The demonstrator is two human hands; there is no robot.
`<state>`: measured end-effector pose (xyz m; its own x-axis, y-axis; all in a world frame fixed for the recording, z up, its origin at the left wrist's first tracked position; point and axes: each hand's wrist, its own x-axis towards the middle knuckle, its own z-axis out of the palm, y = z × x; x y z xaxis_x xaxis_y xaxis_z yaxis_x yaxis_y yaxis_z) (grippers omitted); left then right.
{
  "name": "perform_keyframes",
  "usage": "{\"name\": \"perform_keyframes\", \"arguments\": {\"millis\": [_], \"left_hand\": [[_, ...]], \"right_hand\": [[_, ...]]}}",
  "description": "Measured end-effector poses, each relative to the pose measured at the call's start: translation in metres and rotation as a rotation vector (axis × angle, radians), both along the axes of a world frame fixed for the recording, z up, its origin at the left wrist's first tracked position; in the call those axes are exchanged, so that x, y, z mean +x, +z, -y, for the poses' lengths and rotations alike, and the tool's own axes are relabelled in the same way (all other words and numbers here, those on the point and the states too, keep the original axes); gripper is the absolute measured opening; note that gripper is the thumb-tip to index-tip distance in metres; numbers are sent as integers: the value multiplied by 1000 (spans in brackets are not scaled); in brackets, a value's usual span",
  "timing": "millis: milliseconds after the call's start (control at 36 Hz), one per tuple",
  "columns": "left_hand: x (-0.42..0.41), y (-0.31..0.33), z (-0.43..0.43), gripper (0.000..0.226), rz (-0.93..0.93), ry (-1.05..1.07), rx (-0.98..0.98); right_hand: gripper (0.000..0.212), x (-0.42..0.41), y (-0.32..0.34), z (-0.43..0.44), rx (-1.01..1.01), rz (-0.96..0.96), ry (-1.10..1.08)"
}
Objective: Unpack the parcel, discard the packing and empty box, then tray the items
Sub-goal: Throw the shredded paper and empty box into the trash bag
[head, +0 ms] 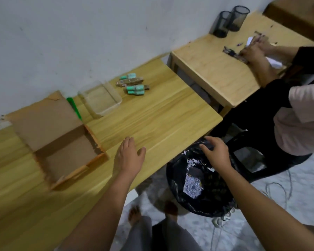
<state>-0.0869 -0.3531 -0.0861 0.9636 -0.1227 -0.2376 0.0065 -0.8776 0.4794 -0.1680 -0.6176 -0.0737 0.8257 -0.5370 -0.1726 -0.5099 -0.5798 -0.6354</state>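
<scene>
Two spread, empty hands: left hand (130,156) just right of cardboard box (59,142), right hand (216,153) over bin (198,180).

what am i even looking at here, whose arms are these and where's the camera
There is no machine here. The one picture comes from a wide-angle camera worn on a person's head, looking forward and down, so the two bare arms are that person's own.

The left hand hovers open over the wooden table, holding nothing. The right hand rests on the rim of a black bin bag on the floor beside the table; shredded paper packing lies inside.

On the table lie an opened cardboard box, a clear plastic tray that looks empty, and a small pile of green-capped items beyond it. Someone else's hands work at a second table on the far right.
</scene>
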Motion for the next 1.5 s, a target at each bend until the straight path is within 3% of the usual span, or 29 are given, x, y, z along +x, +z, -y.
{"name": "perform_keyframes", "arguments": {"millis": [194, 361, 444, 528, 583, 722, 917, 1139, 1361, 1500], "left_hand": [[9, 55, -47, 54, 196, 135, -94], [-7, 69, -136, 53, 317, 546, -143], [-18, 64, -177, 54, 260, 745, -252], [-23, 57, -197, 54, 56, 814, -457], [-22, 54, -199, 49, -25, 805, -561], [-15, 58, -185, 44, -4, 790, -593], [15, 77, -116, 44, 47, 522, -702], [13, 77, 34, 41, -54, 27, -744], [-47, 50, 166, 42, -321, -392, -700], [-82, 25, 208, 40, -443, -475, -567]], "right_hand": [[34, 87, 50, -89, 102, 168, 243], [49, 128, 52, -197, 335, 31, 512], [56, 130, 46, -242, 371, -82, 645], [56, 130, 35, -270, 305, -159, 740], [53, 128, 28, -280, 266, -180, 738], [51, 119, 23, -273, 263, -135, 608], [42, 101, 54, -183, 426, 100, 269], [32, 11, 74, -37, 208, 301, -179], [26, -125, 56, 64, 103, 201, -519], [25, -175, 32, 86, 161, 94, -665]]}}
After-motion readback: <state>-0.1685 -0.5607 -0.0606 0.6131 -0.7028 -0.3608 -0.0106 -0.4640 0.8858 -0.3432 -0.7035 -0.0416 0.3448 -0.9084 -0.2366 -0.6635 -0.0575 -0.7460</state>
